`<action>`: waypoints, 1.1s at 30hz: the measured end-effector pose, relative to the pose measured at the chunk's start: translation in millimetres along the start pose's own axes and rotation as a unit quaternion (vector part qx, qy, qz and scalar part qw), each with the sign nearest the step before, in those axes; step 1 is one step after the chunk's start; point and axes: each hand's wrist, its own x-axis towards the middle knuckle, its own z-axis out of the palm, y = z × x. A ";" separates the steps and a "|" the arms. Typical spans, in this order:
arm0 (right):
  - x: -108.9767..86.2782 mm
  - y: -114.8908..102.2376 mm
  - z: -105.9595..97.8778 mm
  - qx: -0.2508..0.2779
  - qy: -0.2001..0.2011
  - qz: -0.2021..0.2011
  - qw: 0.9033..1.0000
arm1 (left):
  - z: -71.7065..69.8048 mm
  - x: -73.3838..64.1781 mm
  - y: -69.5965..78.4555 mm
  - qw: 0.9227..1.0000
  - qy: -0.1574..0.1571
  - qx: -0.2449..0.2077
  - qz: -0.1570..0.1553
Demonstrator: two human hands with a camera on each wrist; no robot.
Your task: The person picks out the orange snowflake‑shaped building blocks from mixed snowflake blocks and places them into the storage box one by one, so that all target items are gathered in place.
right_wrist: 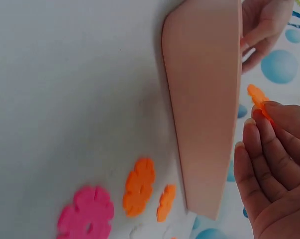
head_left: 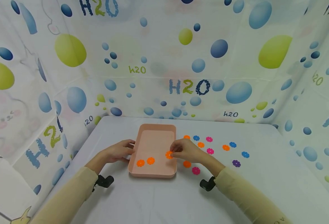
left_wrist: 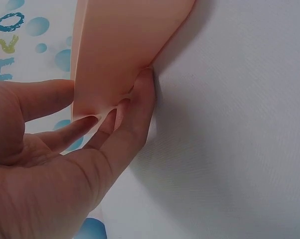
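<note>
Beige sleeves (head_left: 64, 194) come in low over the white-covered counter (head_left: 265, 171). Left hand (head_left: 116, 151), loosely open with fingers a little spread, touches the left side of the pink tray (head_left: 156, 140). Right hand (head_left: 188, 150) pinches an orange flower piece (head_left: 168, 155) between thumb and fingertips, above the tray's right part. Two orange flowers (head_left: 150, 161) lie inside, between the hands; loose flowers (head_left: 210, 151) in orange, pink, blue and purple lie right of the tray, some beside the right hand.
</note>
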 end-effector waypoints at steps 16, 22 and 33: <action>31.8 -7.7 33.0 -0.018 -0.022 0.020 0.999 | -0.4 0.6 2.4 1.000 0.004 0.006 -0.009; 36.6 -7.8 40.8 -0.076 -0.023 0.020 0.997 | -0.9 1.6 2.5 1.000 0.003 0.007 -0.010; 40.3 -12.2 47.7 -0.152 -0.027 0.057 0.986 | 0.0 -0.8 1.6 1.000 0.006 0.003 -0.010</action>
